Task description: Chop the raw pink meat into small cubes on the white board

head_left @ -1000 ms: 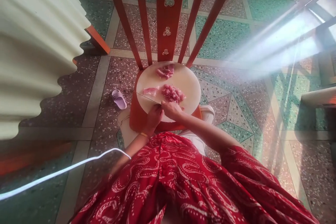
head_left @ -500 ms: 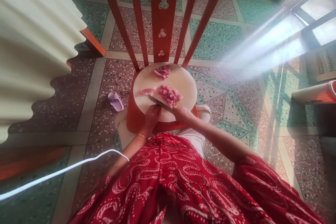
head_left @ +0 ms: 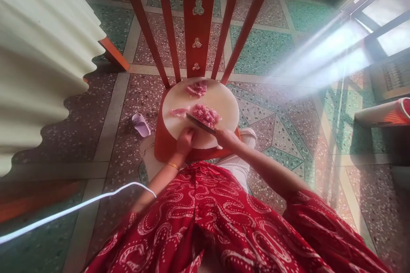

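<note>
Newly apart: knife (head_left: 200, 123) and left hand (head_left: 185, 140)

Knife: gripped in our right hand (head_left: 226, 140); our hands met a second ago, so we judge the right now steers alone.
Left fingers: curled, board's (head_left: 226, 102) near edge, contents unclear.
Chopped meat (head_left: 206, 114): mid-board, by the blade.
Meat strip (head_left: 178, 112): left edge.
Meat chunk (head_left: 196, 89): far edge.

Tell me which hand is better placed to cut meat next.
Probably the right hand: it holds the knife beside the chopped meat. The left hand, curled at the edge of the board, has no knife.
</note>
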Demonstrator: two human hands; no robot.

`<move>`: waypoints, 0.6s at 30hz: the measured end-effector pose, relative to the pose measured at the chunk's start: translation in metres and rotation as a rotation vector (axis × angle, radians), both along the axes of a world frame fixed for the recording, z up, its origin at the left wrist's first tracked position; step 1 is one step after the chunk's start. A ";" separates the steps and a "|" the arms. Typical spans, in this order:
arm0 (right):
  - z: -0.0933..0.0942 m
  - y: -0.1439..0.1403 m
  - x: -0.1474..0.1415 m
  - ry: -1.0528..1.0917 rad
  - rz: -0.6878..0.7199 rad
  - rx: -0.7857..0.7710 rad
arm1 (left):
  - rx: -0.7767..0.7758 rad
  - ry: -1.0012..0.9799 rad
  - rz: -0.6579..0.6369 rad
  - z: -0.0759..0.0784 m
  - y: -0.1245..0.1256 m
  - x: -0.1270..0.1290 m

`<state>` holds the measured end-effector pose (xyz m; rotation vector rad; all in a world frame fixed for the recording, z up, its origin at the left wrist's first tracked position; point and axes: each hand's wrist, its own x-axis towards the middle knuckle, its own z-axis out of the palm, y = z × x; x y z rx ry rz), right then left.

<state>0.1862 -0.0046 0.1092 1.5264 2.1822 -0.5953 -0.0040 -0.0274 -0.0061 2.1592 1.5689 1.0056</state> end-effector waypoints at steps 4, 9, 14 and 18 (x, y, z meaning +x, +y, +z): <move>0.004 -0.009 0.006 -0.006 -0.012 0.034 | -0.012 0.002 -0.026 0.005 -0.003 -0.003; 0.007 -0.017 -0.003 0.060 0.012 -0.012 | -0.006 0.019 -0.022 0.007 -0.004 -0.005; 0.003 -0.009 -0.010 0.075 0.024 -0.043 | -0.022 -0.025 -0.024 0.004 -0.004 -0.006; -0.008 0.015 -0.041 0.132 -0.015 -0.046 | -0.034 -0.038 -0.022 0.000 -0.002 -0.008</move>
